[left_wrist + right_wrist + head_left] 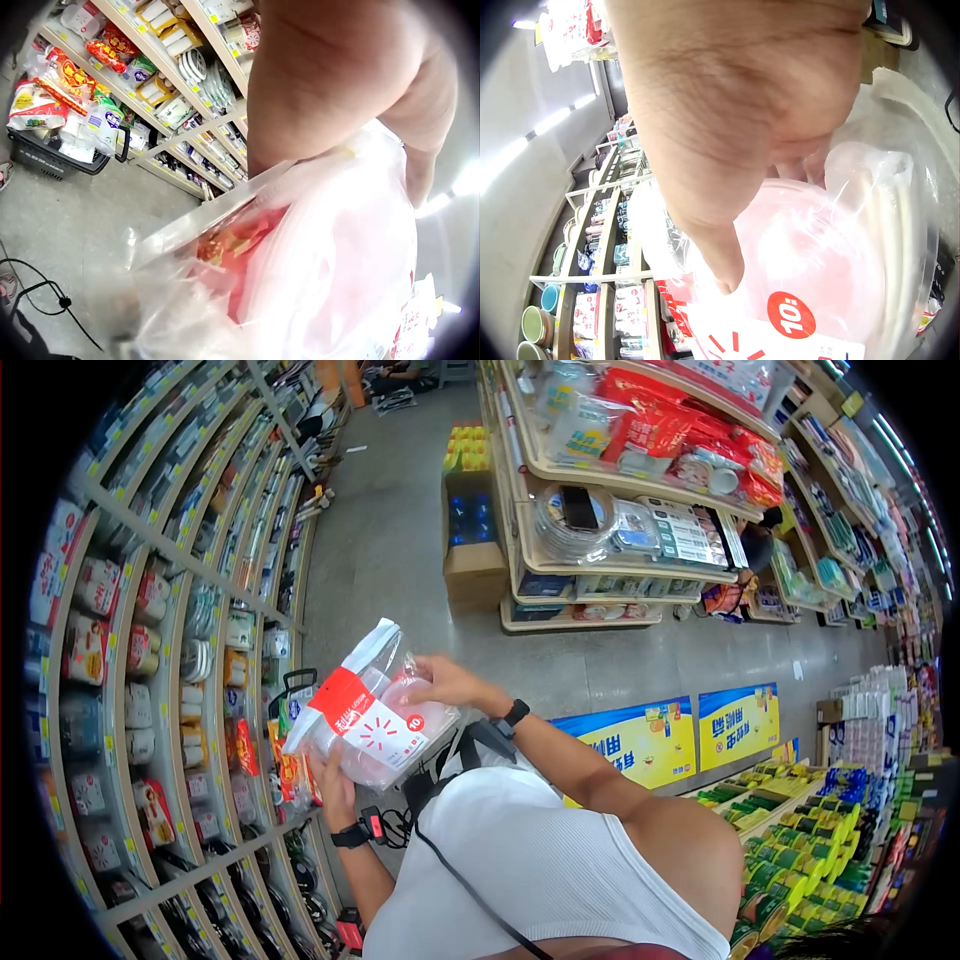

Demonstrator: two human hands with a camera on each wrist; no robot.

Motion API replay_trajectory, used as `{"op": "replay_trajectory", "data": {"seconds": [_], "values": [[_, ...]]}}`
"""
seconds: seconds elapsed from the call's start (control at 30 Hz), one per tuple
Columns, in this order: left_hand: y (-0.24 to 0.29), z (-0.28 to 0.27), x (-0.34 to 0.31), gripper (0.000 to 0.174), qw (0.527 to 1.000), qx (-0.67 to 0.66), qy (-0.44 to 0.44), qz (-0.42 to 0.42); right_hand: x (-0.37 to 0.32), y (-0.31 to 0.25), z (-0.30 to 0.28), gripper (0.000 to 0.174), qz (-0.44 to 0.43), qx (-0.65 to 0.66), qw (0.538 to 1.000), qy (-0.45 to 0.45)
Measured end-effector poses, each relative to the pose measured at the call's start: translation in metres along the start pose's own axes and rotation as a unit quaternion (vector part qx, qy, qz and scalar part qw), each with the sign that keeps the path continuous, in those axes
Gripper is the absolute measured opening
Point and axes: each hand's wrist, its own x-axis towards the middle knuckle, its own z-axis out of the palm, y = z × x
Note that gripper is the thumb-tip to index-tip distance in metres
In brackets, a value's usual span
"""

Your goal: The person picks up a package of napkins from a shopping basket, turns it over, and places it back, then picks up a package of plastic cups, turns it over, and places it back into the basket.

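Observation:
A clear plastic pack (375,725) with a red and white label is held up before the person's chest. Round pink tableware shows through its film, and the label carries a red dot (791,314) marked 10. At the pack's lower left edge the left hand (336,785) grips it between thumb and fingers. The right hand (452,687) holds its upper right side. In the right wrist view that thumb (721,259) lies on the front, with the other fingers partly hidden behind. The left wrist view shows the pack's crinkled film close under the left hand (337,82).
A black shopping basket (45,154) filled with packaged goods stands on the floor beside the left shelves (190,575). Ahead, a display shelf (620,565) carries bagged goods and a phone (578,508). A cardboard box (475,575) stands beside it. Yellow and blue signs (630,745) are at the right.

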Motion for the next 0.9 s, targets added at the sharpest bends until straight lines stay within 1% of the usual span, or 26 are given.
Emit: {"op": "replay_trajectory", "data": {"seconds": [0.1,0.2,0.3,0.37,0.5,0.57,0.6,0.63,0.67,0.7,0.73,0.8,0.83,0.87,0.9], "values": [[0.005,0.01,-0.002,0.066,0.999,0.039,-0.02,0.024,-0.007,-0.002,-0.003,0.046,-0.014,-0.03,0.999,0.003],[0.015,0.024,-0.01,0.067,0.996,0.076,-0.008,0.047,-0.006,0.018,-0.006,0.046,-0.028,-0.026,0.999,0.007],[0.021,0.028,-0.015,0.063,0.995,0.074,-0.015,0.061,-0.012,0.004,0.002,0.045,-0.038,0.007,0.999,0.003],[0.022,0.026,-0.017,0.06,0.992,0.082,-0.02,0.095,-0.016,-0.002,0.006,0.045,-0.038,0.006,0.999,0.003],[0.029,0.022,-0.022,0.06,0.99,0.1,-0.018,0.1,-0.019,-0.003,0.014,0.045,-0.045,0.012,0.999,0.019],[0.036,0.027,-0.027,0.065,0.99,0.106,-0.023,0.09,-0.022,-0.009,0.02,0.045,-0.028,0.019,0.999,0.019],[0.034,0.024,-0.026,0.065,0.99,0.107,-0.007,0.095,-0.022,-0.011,0.021,0.046,-0.015,0.02,0.999,0.021],[0.033,0.01,-0.031,0.066,0.991,0.11,0.005,0.081,-0.015,-0.003,0.02,0.047,-0.024,-0.026,0.999,0.025],[0.029,0.003,-0.028,0.067,0.992,0.113,0.004,0.061,-0.012,0.0,0.017,0.047,0.001,-0.045,0.999,0.022],[0.028,-0.001,-0.025,0.069,0.99,0.125,-0.006,0.071,-0.008,0.002,0.016,0.046,0.025,-0.065,0.997,0.014],[0.026,-0.005,-0.022,0.071,0.987,0.139,-0.009,0.081,-0.006,0.0,0.017,0.045,0.019,-0.075,0.997,0.009],[-0.003,-0.043,-0.014,0.07,0.964,0.233,0.038,0.125,-0.003,-0.001,0.023,0.041,0.007,-0.09,0.996,-0.001],[0.019,-0.02,-0.025,0.066,0.974,0.207,0.036,0.088,-0.002,0.002,0.024,0.039,0.002,-0.097,0.995,-0.005],[0.039,0.007,-0.032,0.063,0.982,0.175,0.036,0.055,0.0,0.01,0.021,0.038,0.019,-0.102,0.995,-0.003],[0.034,0.001,-0.031,0.061,0.973,0.212,0.036,0.083,0.001,0.019,0.019,0.038,0.036,-0.11,0.993,-0.003]]}}
